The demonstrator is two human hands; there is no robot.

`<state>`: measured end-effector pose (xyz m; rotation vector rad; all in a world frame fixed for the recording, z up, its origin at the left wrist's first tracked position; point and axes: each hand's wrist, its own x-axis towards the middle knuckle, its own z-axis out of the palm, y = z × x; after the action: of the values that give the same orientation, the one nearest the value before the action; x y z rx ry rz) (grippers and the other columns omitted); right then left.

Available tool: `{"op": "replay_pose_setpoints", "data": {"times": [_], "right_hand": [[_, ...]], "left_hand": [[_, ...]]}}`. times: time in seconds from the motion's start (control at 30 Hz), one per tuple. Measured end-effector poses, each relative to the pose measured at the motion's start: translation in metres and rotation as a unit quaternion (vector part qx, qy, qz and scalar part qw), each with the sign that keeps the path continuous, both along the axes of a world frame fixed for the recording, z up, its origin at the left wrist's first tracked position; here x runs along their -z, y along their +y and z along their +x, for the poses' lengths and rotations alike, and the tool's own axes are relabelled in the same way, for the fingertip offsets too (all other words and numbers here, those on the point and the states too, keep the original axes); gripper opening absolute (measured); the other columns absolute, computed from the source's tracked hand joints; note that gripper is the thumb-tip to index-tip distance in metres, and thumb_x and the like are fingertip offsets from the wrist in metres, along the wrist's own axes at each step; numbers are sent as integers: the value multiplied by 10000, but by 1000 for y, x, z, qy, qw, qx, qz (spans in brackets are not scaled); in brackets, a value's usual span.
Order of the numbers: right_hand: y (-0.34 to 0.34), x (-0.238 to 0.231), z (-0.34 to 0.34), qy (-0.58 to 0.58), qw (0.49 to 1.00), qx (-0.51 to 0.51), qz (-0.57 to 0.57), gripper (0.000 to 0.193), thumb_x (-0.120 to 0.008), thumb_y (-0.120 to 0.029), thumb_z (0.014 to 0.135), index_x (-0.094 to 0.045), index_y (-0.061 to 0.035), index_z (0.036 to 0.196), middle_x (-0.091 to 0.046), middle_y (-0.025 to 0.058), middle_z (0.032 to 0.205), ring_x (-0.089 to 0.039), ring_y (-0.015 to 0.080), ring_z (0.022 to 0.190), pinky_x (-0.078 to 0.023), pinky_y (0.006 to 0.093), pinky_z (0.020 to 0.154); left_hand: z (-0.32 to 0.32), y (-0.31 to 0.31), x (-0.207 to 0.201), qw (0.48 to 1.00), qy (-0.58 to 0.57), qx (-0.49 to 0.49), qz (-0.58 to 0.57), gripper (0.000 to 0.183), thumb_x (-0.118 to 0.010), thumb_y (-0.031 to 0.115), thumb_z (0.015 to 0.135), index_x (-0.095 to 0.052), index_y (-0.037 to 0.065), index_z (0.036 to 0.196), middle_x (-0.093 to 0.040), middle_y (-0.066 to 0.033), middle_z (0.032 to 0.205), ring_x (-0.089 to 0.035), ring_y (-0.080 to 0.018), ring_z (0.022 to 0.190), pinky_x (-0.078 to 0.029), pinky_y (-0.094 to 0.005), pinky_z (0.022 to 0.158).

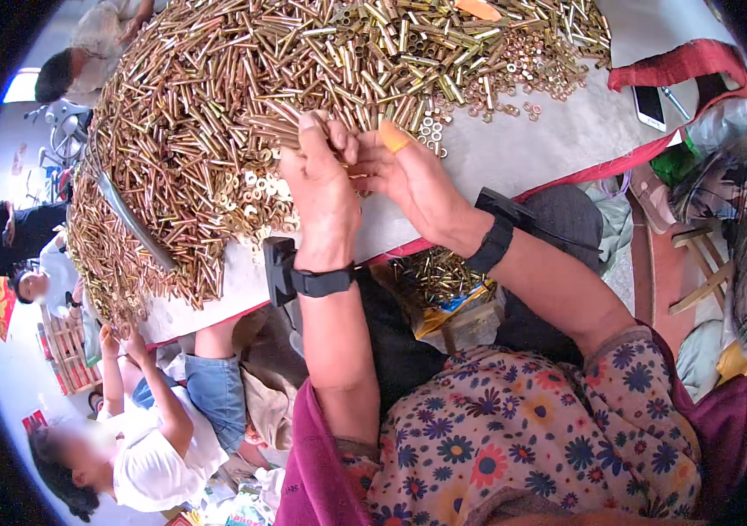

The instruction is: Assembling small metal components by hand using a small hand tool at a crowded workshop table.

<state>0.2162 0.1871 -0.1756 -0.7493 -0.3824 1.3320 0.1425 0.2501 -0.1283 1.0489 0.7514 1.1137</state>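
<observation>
My left hand [324, 188] is closed around a small bundle of thin brass tubes [270, 124], which stick out leftward past the thumb. Its fingertips meet the fingers of my right hand [417, 180] just above the table's near edge. The right thumb wears an orange finger cover [394, 136] and points up, apart from the stretched fingers. No object shows in the right hand, though its fingertips are partly hidden. Beyond both hands spreads a large heap of brass tubes [172, 149]. Pale flat rings [259, 195] lie beside my left wrist, and silvery rings [430, 131] near the right thumb.
Small coppery rings [531, 66] lie at the heap's right. A curved dark strip [132, 219] rests on the tubes at left. A white phone [650, 107] and a pen sit at far right. More tubes [444, 276] fill a container below the edge. A co-worker [163, 438] sits at left.
</observation>
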Motion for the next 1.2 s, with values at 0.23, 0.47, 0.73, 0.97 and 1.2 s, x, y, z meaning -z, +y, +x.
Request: {"op": "replay_pose_setpoints", "data": {"times": [0.23, 0.47, 0.73, 0.97, 1.2], "right_hand": [[6, -21, 2, 247, 968, 5, 33, 518, -339, -517, 990, -588, -75, 1093, -593, 22, 929, -555, 161, 929, -438, 317, 890], [2, -6, 14, 254, 966, -43, 22, 506, -449, -457, 952, -490, -71, 1277, -605, 121, 1161, -570, 248, 1027, -453, 353, 932], [0, -8, 11, 192, 980, -4, 47, 463, -476, -450, 926, -473, -133, 1265, -550, 99, 1212, -489, 235, 1146, -377, 332, 1020], [10, 20, 8, 117, 982, 50, 141, 487, -314, -411, 1015, -562, -36, 1203, -608, 44, 1076, -538, 140, 1013, -378, 285, 976], [1, 3, 11, 226, 973, 49, 5, 581, -341, -493, 992, -455, -20, 1310, -595, 106, 1141, -557, 182, 1031, -420, 302, 956]], "left_hand": [[19, -31, 4, 992, 52, 10, 117, 221, -385, 193, 1013, -454, 27, 885, -490, -26, 727, -473, -96, 665, -390, -234, 590], [25, -48, 19, 970, 160, -36, 181, 280, -634, 106, 875, -490, -16, 1082, -577, -68, 893, -568, -139, 848, -475, -291, 769], [20, -50, 10, 932, 229, -18, 281, 181, -701, 98, 833, -608, 27, 972, -603, -26, 916, -565, -115, 865, -453, -265, 808], [25, -50, 10, 945, 197, -38, 257, 123, -684, 75, 835, -628, 38, 937, -613, -54, 942, -567, -144, 883, -454, -292, 841], [21, -48, 18, 925, 244, -14, 292, 93, -654, 85, 861, -615, 45, 936, -602, -53, 932, -560, -153, 895, -438, -310, 860]]}}
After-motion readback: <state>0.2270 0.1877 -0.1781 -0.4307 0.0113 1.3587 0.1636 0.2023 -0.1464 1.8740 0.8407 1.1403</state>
